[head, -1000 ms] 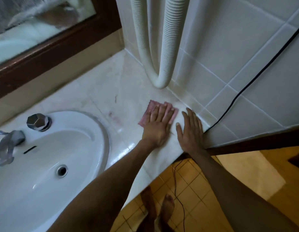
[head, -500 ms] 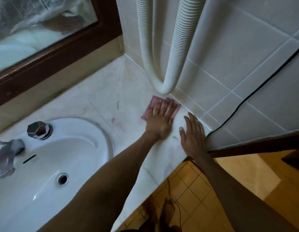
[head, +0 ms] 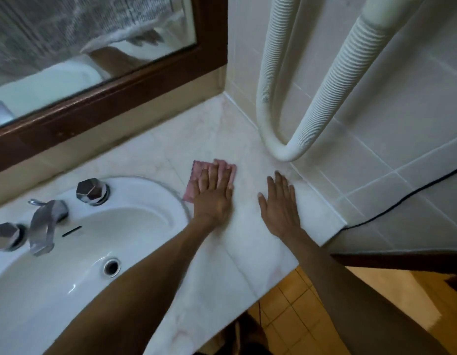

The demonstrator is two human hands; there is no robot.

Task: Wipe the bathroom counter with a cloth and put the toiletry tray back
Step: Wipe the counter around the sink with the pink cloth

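- Pale marble desk (head: pixel 247 247) runs from a white oval sink (head: pixel 68 290) to a tiled wall (head: pixel 376 124). It is smooth and glossy with faint pink veins, and a wood-framed mirror (head: pixel 68 47) stands behind it.
- My left grip (head: pixel 212 198) lies flat on the pink cloth (head: pixel 198 167), fingers straight and close together. The palm presses the cloth to the desk just beside the sink rim; nothing is pinched.
- My right grip (head: pixel 280 208) rests bare on the desk near the wall, fingers straight and slightly spread, holding nothing.
- The cloth looks thin, soft and limp, folded into a small pad. I judge it light and apt to bunch or slip on this slick stone, so even pressure from the whole flat palm suits it better than a pinch at one corner.
- A ribbed white hose (head: pixel 286 152) loops down the wall, its bend low at the desk's back edge; I cannot tell whether it touches.
- A chrome faucet (head: pixel 46 221) and a faceted knob (head: pixel 91 192) sit hard and shiny on the sink.
- The toiletry tray is nowhere in view.
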